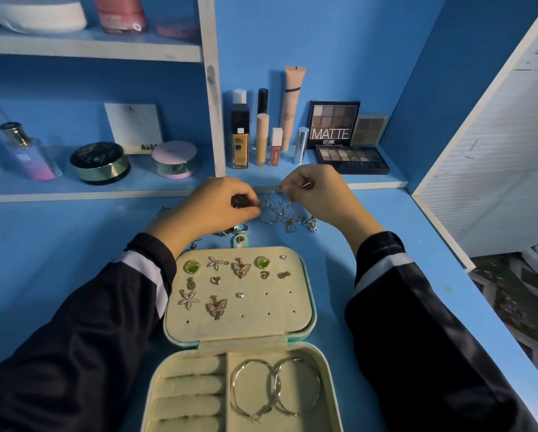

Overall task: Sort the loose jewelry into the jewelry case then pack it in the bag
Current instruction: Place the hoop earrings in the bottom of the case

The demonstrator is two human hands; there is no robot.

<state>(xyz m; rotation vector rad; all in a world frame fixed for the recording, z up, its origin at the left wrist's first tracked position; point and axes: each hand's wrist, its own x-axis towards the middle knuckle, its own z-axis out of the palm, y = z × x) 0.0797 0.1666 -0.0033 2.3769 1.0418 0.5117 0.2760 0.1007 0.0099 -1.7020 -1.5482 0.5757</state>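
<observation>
L hand [211, 210]: your fingers are curled, thumb and fingertips pinching a small dark piece [239, 202]; too small to ID. R hand [317, 194]: also curled, pinching the top of a thin silver loop [275, 191]. That loop runs down into the loose jewelry pile [285, 215] on the blue desk [58, 260], between yr wrists. Pile is tangled, can't count it. 1 ring [241, 227] lies just nearer you than the L hand, by the case's snap tab [239, 241].

Jewelry case [311, 307] lies open, flat, btwn yr sleeves. Lid panel holds 12 pcs: 2 green studs [192, 267], 2 butterflies [241, 268], 2 flower shapes [188, 300], 2 hearts [214, 280], 2 tiny studs [240, 295], 2 small gold pcs [191, 283], shape unclear. Base: 2 big silver hoops [274, 388] overlapping in the R compartment; 4 ring rolls [189, 385] on the L, bare.

Shelf behind: 7 upright tubes/bottles [240, 135], 2 large eyeshadow palettes [333, 124], 2 round compacts [101, 163], 1 perfume bottle [27, 152].
</observation>
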